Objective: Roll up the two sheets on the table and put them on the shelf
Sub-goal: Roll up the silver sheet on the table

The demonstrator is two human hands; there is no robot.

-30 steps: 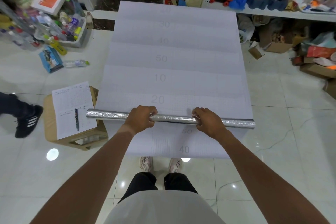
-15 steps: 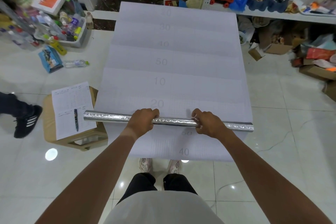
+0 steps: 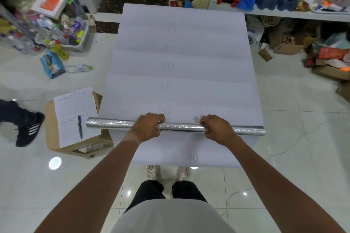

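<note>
A silver foil sheet, rolled into a long thin tube point(image 3: 113, 125), lies crosswise over the near part of the table. My left hand point(image 3: 148, 127) grips the tube left of its middle and my right hand point(image 3: 217, 129) grips it right of the middle, fingers curled round it. Under the tube a large white sheet point(image 3: 180, 73) printed with faint numbers lies flat and covers the whole table. The white shelf point(image 3: 284, 13), crowded with toys and clutter, stands at the far right.
A low wooden stool point(image 3: 56, 143) with a paper form and a pen stands just left of the table. Another person's black shoe point(image 3: 28, 128) is at the far left. Bins of bottles point(image 3: 72, 32) sit far left, cardboard boxes point(image 3: 325, 70) on the floor right.
The foil tube and both hands have stayed almost in place; the tube has shifted slightly to the left and my fingers have turned a little round it.
</note>
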